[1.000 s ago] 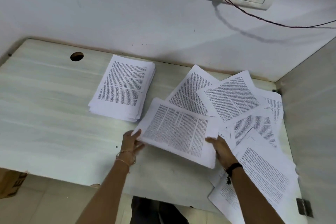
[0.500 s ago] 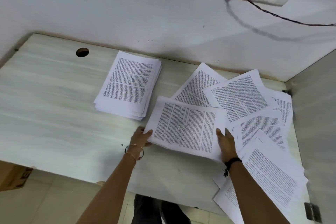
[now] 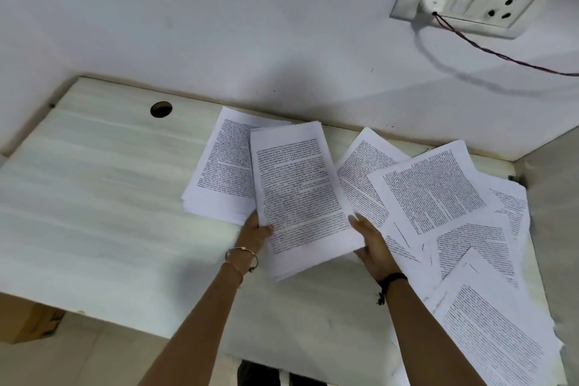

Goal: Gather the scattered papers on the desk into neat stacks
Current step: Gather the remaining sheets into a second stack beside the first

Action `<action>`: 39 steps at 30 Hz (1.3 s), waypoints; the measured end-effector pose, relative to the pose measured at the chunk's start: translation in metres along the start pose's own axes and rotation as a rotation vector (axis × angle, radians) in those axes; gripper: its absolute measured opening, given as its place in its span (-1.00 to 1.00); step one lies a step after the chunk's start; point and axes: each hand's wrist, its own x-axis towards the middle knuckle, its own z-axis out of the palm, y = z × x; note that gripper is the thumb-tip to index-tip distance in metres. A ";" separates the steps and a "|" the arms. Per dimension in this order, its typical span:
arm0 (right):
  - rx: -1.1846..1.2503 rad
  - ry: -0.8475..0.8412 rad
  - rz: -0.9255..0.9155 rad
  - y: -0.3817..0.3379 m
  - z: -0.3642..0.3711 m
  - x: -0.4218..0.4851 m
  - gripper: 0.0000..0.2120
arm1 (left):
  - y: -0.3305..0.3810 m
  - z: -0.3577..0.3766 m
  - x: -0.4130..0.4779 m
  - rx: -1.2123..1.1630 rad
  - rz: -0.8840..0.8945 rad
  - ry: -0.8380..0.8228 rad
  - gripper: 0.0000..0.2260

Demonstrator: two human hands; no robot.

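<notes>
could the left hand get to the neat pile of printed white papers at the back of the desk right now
Probably not freely. The left hand is shut on the printed white paper bundle, shared with the right hand. The neat pile of printed white papers lies close beyond it, nothing between, but that hand is occupied.

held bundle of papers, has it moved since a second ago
Yes. The held bundle has swung leftward and toward the wall, now overlapping the neat stack, with both hands gripping its near corners.
</notes>
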 end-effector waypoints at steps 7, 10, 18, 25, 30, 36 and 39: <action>-0.392 -0.083 -0.110 -0.014 0.087 0.040 -0.83 | 0.020 -0.079 0.033 0.058 0.030 0.294 -0.66; -0.489 0.046 -0.120 -0.003 0.119 0.064 -0.83 | 0.022 -0.108 0.062 0.057 0.048 0.328 -0.57; -0.856 0.167 -0.240 0.010 0.166 0.093 -0.89 | 0.044 -0.138 0.092 0.300 0.024 0.393 -0.45; -0.973 0.224 -0.299 0.019 0.173 0.090 -0.78 | 0.021 -0.149 0.104 0.493 -0.072 0.424 -0.45; -1.212 0.225 -0.363 0.028 0.186 0.096 -0.84 | 0.021 -0.146 0.115 0.513 -0.037 0.344 -0.55; -1.391 0.124 -0.260 0.025 0.181 0.097 -0.64 | 0.015 -0.143 0.119 0.593 -0.035 0.340 -0.47; -1.364 0.083 -0.329 0.020 0.169 0.097 -0.67 | 0.018 -0.136 0.115 0.623 -0.012 0.470 -0.47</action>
